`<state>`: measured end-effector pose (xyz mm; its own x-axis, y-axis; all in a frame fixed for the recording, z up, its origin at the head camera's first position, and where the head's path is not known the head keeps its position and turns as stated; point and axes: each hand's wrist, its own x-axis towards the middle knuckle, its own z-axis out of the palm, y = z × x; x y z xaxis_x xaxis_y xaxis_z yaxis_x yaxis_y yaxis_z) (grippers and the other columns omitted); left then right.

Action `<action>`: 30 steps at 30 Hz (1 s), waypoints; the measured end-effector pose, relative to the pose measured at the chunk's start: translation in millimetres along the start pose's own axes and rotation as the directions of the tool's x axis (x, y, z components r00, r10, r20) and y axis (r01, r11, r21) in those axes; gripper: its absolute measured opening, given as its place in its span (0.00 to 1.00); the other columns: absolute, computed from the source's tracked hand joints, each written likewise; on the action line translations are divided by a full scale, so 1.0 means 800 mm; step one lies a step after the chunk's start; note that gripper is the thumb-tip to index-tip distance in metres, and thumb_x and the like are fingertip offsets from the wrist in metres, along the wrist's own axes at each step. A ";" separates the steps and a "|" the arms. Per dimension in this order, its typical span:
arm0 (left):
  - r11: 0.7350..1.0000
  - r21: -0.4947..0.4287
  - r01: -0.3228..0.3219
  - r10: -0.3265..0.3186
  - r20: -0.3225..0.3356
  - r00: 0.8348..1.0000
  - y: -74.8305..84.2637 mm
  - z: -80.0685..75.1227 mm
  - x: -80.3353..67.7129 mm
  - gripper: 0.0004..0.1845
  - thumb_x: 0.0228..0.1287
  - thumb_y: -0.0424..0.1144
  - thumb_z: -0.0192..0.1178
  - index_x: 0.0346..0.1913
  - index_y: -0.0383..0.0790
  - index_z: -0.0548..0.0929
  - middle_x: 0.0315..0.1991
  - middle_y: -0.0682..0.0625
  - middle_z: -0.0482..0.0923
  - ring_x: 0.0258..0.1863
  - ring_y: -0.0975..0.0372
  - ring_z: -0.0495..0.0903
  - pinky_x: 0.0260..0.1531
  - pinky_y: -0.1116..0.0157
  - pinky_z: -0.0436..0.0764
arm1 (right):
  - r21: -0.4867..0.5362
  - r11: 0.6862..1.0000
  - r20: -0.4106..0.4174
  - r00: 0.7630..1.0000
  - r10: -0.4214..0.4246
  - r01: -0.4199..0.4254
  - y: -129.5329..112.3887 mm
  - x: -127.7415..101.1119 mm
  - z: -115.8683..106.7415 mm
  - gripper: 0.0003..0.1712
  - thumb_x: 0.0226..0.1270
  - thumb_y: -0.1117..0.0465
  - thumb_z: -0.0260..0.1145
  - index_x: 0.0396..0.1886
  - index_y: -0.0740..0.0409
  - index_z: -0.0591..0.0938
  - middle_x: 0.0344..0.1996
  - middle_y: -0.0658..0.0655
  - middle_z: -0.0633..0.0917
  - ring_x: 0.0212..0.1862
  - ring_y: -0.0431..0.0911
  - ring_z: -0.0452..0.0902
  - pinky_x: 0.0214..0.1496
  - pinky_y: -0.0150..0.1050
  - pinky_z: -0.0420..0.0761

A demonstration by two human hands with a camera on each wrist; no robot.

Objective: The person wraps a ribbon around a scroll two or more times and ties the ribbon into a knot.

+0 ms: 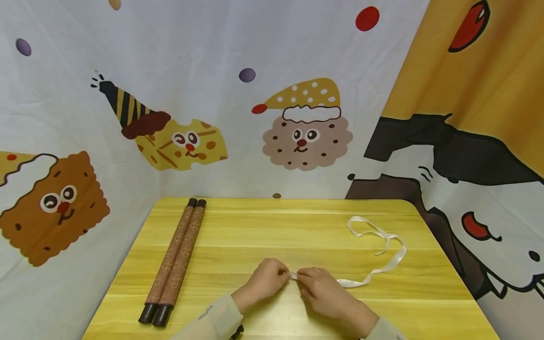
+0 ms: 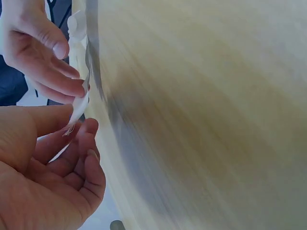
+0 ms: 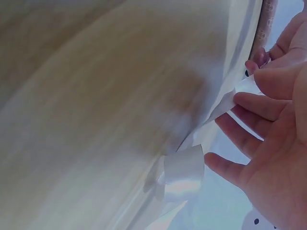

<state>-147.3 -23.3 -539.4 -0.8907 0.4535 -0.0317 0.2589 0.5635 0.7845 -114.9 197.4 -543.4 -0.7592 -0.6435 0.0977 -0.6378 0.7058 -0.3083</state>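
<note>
A long white ribbon (image 1: 393, 261) lies twisted across the right part of the wooden table, and one end runs to the two hands. My left hand (image 1: 268, 278) pinches that end between thumb and curled index finger; frayed threads show there in the left wrist view. My right hand (image 1: 325, 290) is just to the right, with its fingertips touching the ribbon (image 3: 223, 105). A gap separates its thumb from its index finger, and the other fingers are loosely extended. Below its fingers, a loop of ribbon (image 3: 183, 175) curls up in the right wrist view.
Two brown patterned rods with black ends (image 1: 178, 262) lie side by side on the left of the wooden table (image 1: 255, 226). A cloth printed with cartoon figures (image 1: 212, 47) hangs behind and at both sides. Something dark (image 1: 238, 332) shows by the left sleeve.
</note>
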 end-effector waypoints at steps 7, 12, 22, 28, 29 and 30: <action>0.999 -0.043 0.002 -0.003 -0.026 1.000 -0.005 -0.003 -0.001 0.08 0.71 0.30 0.65 0.32 0.35 0.90 0.29 0.55 0.85 0.25 0.68 0.75 0.29 0.68 0.78 | -0.004 1.000 -0.011 1.000 -0.012 0.012 0.002 -0.001 0.003 0.20 0.71 0.62 0.71 0.60 0.63 0.84 0.58 0.58 0.84 0.59 0.52 0.80 0.60 0.54 0.80; 0.997 -0.081 0.002 -0.006 -0.047 0.999 -0.012 -0.012 -0.004 0.08 0.70 0.30 0.65 0.32 0.35 0.89 0.27 0.56 0.83 0.25 0.67 0.75 0.29 0.67 0.78 | -0.041 0.998 -0.096 0.994 -0.051 0.048 0.013 -0.005 0.005 0.13 0.66 0.66 0.75 0.49 0.57 0.88 0.46 0.52 0.85 0.47 0.46 0.82 0.46 0.45 0.83; 0.992 -0.118 0.042 -0.052 -0.082 0.995 -0.034 -0.039 -0.015 0.08 0.69 0.30 0.63 0.32 0.34 0.89 0.25 0.50 0.83 0.20 0.66 0.70 0.23 0.69 0.73 | -0.049 0.999 -0.090 0.996 0.006 -0.011 0.037 -0.019 -0.004 0.08 0.61 0.67 0.78 0.40 0.57 0.90 0.31 0.44 0.83 0.34 0.35 0.76 0.38 0.40 0.81; 0.989 -0.123 0.088 -0.101 -0.108 0.989 -0.045 -0.054 -0.023 0.07 0.66 0.28 0.63 0.30 0.34 0.88 0.21 0.52 0.79 0.18 0.67 0.68 0.21 0.69 0.70 | -0.048 0.997 -0.091 0.994 0.063 -0.068 0.051 -0.027 -0.011 0.09 0.59 0.67 0.79 0.39 0.57 0.90 0.31 0.44 0.83 0.33 0.35 0.78 0.37 0.42 0.81; 0.989 -0.119 0.091 -0.105 -0.115 0.988 -0.046 -0.056 -0.025 0.08 0.65 0.28 0.62 0.29 0.34 0.87 0.20 0.53 0.78 0.18 0.67 0.68 0.20 0.70 0.69 | -0.051 0.996 -0.093 0.993 0.071 -0.076 0.054 -0.029 -0.012 0.09 0.59 0.68 0.79 0.39 0.56 0.90 0.30 0.44 0.83 0.33 0.36 0.78 0.37 0.43 0.81; 0.989 -0.116 0.095 -0.109 -0.119 0.987 -0.047 -0.058 -0.027 0.08 0.65 0.27 0.62 0.27 0.34 0.87 0.19 0.55 0.75 0.18 0.67 0.67 0.20 0.70 0.68 | -0.050 0.995 -0.097 0.992 0.078 -0.083 0.056 -0.030 -0.012 0.09 0.59 0.68 0.79 0.38 0.56 0.90 0.30 0.44 0.83 0.33 0.36 0.79 0.37 0.44 0.82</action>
<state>-155.4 -86.7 -539.6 -0.9517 0.3040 -0.0426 0.1282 0.5197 0.8447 -126.8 247.6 -550.3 -0.8153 -0.5551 0.1644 -0.5786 0.7706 -0.2673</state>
